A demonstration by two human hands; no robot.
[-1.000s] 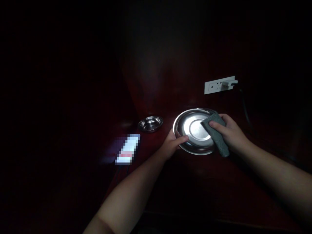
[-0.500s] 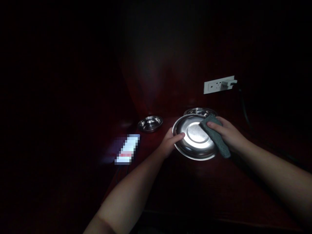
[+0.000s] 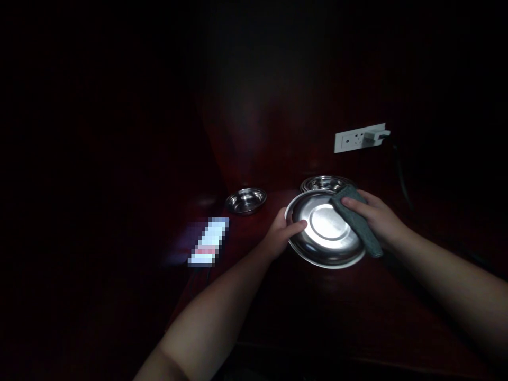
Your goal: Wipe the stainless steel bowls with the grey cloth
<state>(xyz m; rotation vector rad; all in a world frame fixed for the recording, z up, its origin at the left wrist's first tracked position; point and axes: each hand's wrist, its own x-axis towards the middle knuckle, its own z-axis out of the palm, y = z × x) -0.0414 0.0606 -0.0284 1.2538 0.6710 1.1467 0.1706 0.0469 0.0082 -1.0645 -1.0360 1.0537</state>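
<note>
A shiny steel plate (image 3: 325, 251) is held up tilted over the dark red tabletop. My left hand (image 3: 281, 233) grips its left rim, thumb lying on the face and the other fingers hidden behind. On the right side, my right hand (image 3: 377, 214) is closed on a folded grey-green cloth (image 3: 359, 225), which lies against the plate's right rim. The thumb presses on top of the cloth; the remaining fingers are partly hidden. Just behind the held plate sit stacked steel dishes (image 3: 323, 182), partly covered by it.
A single steel dish (image 3: 246, 202) stands further left. Nearer me lies a lit, pixelated phone-like screen (image 3: 208, 243) with a cable. On the back wall is a white socket panel (image 3: 359, 138) holding a plug, its dark cord hanging down. Surroundings are very dark.
Both hands, the plate and the cloth have shifted slightly right and toward me. The cloth stays at the plate's right rim, and both grips are kept.
</note>
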